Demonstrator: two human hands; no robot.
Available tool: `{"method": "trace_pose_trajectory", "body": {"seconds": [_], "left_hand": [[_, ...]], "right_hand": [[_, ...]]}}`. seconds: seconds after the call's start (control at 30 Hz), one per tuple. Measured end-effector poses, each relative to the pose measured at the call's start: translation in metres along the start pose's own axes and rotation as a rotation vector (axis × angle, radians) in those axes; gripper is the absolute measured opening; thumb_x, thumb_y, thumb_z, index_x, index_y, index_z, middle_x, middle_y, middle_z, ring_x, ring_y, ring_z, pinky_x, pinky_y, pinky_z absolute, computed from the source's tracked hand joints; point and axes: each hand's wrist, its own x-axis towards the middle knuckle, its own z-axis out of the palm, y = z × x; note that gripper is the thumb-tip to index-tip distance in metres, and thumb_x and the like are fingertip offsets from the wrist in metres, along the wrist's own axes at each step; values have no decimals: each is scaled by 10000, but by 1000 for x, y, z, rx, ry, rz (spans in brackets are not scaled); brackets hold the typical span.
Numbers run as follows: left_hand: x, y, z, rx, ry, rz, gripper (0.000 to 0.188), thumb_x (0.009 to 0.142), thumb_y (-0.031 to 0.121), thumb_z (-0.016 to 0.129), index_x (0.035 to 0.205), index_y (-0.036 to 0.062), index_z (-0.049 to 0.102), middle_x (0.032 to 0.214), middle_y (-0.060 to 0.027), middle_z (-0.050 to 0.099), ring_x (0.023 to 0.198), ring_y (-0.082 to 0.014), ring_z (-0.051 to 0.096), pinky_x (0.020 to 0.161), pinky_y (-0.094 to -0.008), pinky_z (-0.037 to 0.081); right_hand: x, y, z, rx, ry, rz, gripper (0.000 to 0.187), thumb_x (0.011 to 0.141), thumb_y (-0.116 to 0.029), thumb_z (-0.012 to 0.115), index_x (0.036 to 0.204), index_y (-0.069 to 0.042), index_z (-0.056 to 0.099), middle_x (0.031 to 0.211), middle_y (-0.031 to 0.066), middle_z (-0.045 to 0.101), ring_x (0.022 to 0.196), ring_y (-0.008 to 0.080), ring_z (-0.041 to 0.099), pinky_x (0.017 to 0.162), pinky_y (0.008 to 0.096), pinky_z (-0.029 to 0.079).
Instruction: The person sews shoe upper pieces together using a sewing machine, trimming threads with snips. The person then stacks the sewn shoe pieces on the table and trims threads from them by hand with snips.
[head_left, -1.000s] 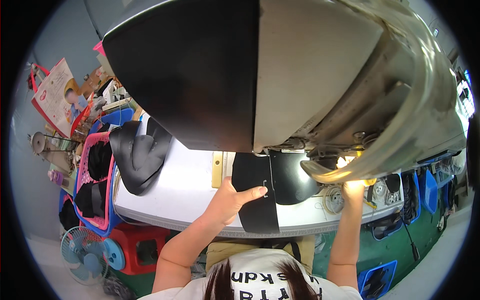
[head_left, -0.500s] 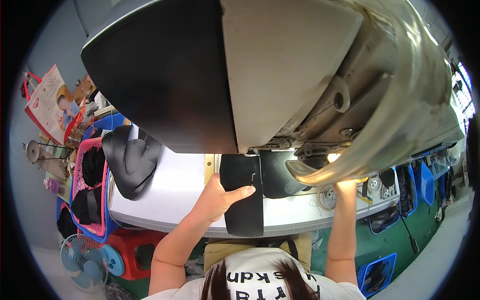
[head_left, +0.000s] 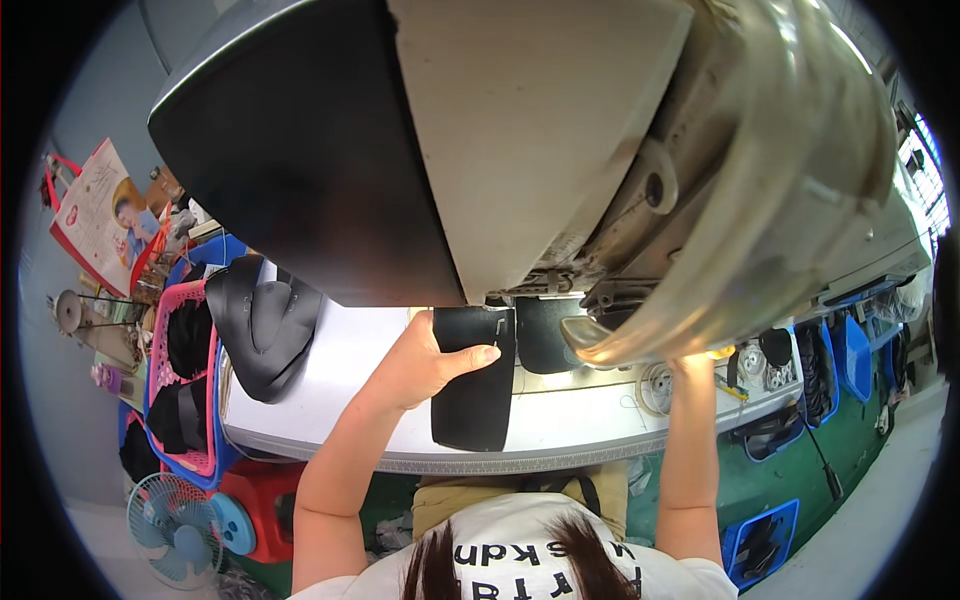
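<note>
- Workpiece pos.: black panel [head_left: 475, 400] lies on the white bench [head_left: 355, 385], near end short of the front edge, far end out of sight behind the mach. head [head_left: 540, 130].
- L hand [head_left: 412, 362]: thumb lies across the panel's top face, its tip just below a small light mark; other fingers go out of sight at the panel's L edge, apparently underneath, so the hand seems to pinch the panel.
- R hand [head_left: 690, 364]: raised by the lit R side of the mach. head; finger state can't be told (the curved rim hides most of it).
- Adj. part: second black pc. [head_left: 546, 345] sits just R of the panel, partly behind the head; can't tell if the two are joined.
- Status, done: panel is positioned at the head, w/ L hand on it; op. appears under way.
- Status, left: panel isn't released; amt. completed can't be judged, as the working point is hidden.
- Other stock: folded black pcs. [head_left: 262, 330] on the bench's L side; more black material in the pink basket [head_left: 158, 345] beyond.
</note>
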Motion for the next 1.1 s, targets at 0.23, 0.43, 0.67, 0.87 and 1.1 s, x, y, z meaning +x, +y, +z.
{"method": "trace_pose_trajectory", "body": {"seconds": [0.23, 0.43, 0.67, 0.87, 1.1], "left_hand": [[4, -12, -4, 69, 1, 41, 291, 668, 73, 658, 901, -7, 505, 795, -53, 559, 717, -117, 528, 671, -247, 433], [14, 0, 0, 68, 104, 152, 376, 672, 69, 655, 994, -9, 477, 938, -89, 520, 849, -158, 495, 755, -278, 404], [27, 0, -10, -208, 31, -31, 348, 688, -7, 611, 1013, -10, 489, 957, -94, 531, 897, -167, 505, 780, -284, 396], [47, -15, -26, -232, 13, 194, 269, 704, 25, 602, 959, 2, 520, 852, -74, 555, 790, -148, 538, 624, -251, 428], [139, 16, -58, -87, 2, 339, 217, 717, 44, 588, 923, 8, 529, 783, -62, 554, 695, -143, 530, 540, -248, 399]], "right_hand": [[9, -1, 2, -70, 8, -26, 162, 744, -97, 573, 854, -92, 453, 731, 28, 465, 593, 107, 443, 508, 222, 344], [27, 3, -2, -170, 56, -55, 181, 751, -132, 564, 880, -76, 450, 766, 42, 471, 634, 120, 460, 539, 242, 376], [40, 15, -6, -344, 93, -117, 218, 759, -172, 554, 911, -58, 446, 807, 59, 479, 681, 136, 480, 575, 265, 413], [16, 9, 4, -869, 29, -420, 258, 766, -206, 546, 937, -43, 443, 843, 73, 485, 722, 149, 497, 606, 285, 445], [-10, -5, 89, -166, -21, 142, 249, 758, -275, 539, 753, -37, 466, 587, 38, 457, 378, 73, 326, 359, 190, 266]]}}
